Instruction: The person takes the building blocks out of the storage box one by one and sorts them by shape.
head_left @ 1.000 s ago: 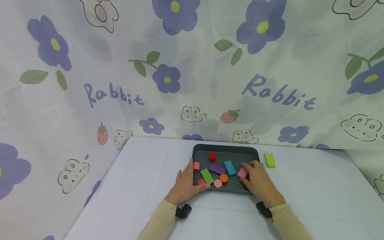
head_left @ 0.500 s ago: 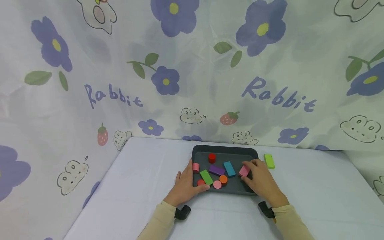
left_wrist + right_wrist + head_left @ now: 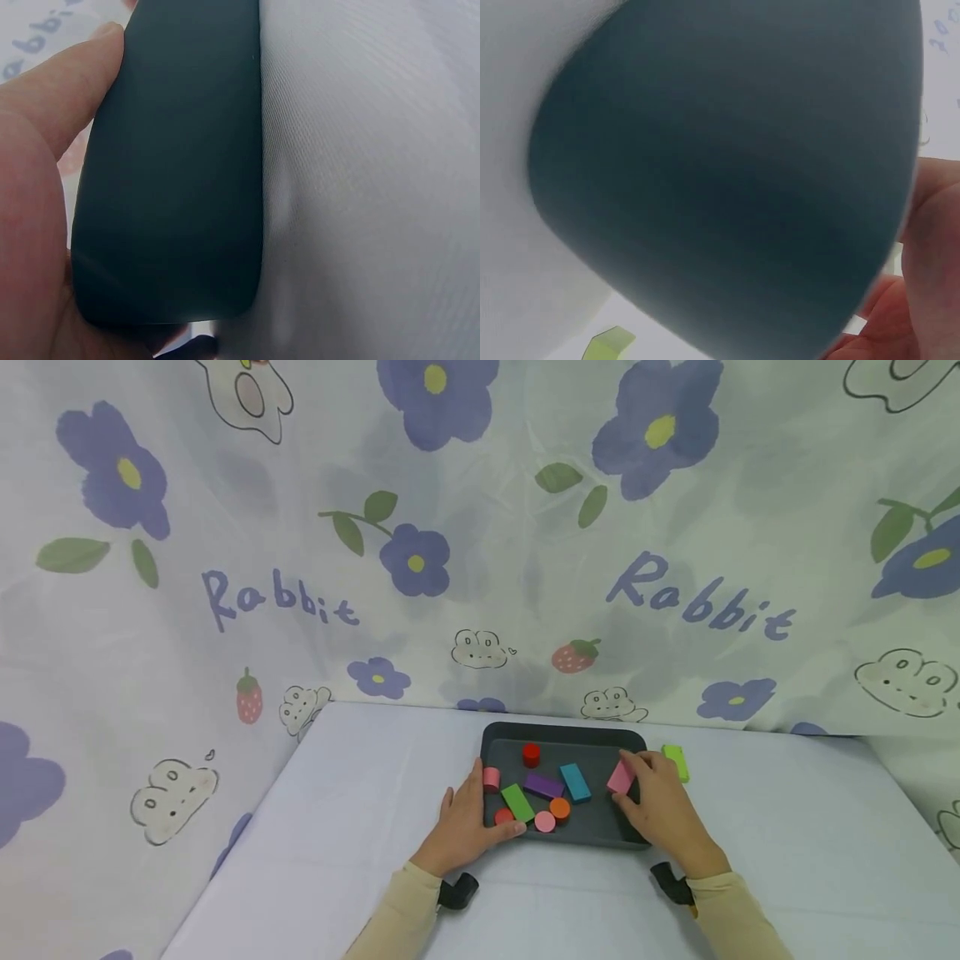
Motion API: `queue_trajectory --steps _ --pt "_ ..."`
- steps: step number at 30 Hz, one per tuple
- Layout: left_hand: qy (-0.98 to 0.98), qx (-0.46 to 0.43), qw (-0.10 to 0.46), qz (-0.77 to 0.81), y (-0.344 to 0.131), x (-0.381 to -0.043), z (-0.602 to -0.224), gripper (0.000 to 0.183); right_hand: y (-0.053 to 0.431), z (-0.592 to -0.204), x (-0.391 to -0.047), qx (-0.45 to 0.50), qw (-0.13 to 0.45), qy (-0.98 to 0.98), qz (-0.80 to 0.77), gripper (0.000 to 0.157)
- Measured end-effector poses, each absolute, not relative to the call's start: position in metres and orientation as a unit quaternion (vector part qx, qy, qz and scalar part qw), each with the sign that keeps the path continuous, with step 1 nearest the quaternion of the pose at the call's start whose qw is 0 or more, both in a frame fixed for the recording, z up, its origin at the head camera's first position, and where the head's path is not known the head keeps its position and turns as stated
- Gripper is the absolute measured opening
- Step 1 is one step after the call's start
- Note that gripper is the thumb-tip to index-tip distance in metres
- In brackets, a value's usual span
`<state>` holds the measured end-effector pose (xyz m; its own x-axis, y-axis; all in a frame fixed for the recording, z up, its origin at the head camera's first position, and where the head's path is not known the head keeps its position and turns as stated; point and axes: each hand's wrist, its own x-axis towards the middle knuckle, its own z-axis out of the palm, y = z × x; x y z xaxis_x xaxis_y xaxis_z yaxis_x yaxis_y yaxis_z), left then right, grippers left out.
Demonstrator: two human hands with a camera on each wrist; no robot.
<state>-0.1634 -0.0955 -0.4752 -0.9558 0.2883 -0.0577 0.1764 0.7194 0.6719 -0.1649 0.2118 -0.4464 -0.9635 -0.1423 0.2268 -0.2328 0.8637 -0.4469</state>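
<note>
My right hand pinches a pink block between thumb and fingers over the right end of a dark grey tray. Around the tray's front left corner lies my left hand, fingers straight along the side, thumb along the front rim. Inside the tray are a blue block, a purple block, a green block, a red cylinder, an orange cylinder and several pink or red round pieces. The tray's outer wall fills much of the left wrist view.
A lime green block lies on the white tabletop, right of the tray. Behind the table hangs a patterned cloth with flowers and rabbits. The tray's wall hides the pink block in the right wrist view.
My right hand has moved rightward with the pink block, toward the tray's right end, and the block now stands more upright. My left hand stays at the corner.
</note>
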Motion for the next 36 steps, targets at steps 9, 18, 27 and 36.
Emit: queue_trajectory --steps 9,18,27,36 --pt "0.923 0.124 0.078 0.356 -0.094 -0.162 -0.477 0.12 0.218 -0.448 -0.163 0.09 0.09 -0.961 0.244 0.068" --pt "0.925 0.122 0.079 0.352 -0.094 -0.162 -0.477 0.119 0.228 -0.441 -0.163 0.097 0.109 -0.956 0.254 0.062" --pt "0.924 0.123 0.076 0.353 -0.094 -0.162 -0.476 0.119 0.242 -0.435 -0.165 0.099 0.105 -0.954 0.264 0.059" --pt "0.924 0.123 0.078 0.353 -0.094 -0.162 -0.474 0.119 0.259 -0.43 -0.167 0.094 0.1 -0.957 0.254 0.059"
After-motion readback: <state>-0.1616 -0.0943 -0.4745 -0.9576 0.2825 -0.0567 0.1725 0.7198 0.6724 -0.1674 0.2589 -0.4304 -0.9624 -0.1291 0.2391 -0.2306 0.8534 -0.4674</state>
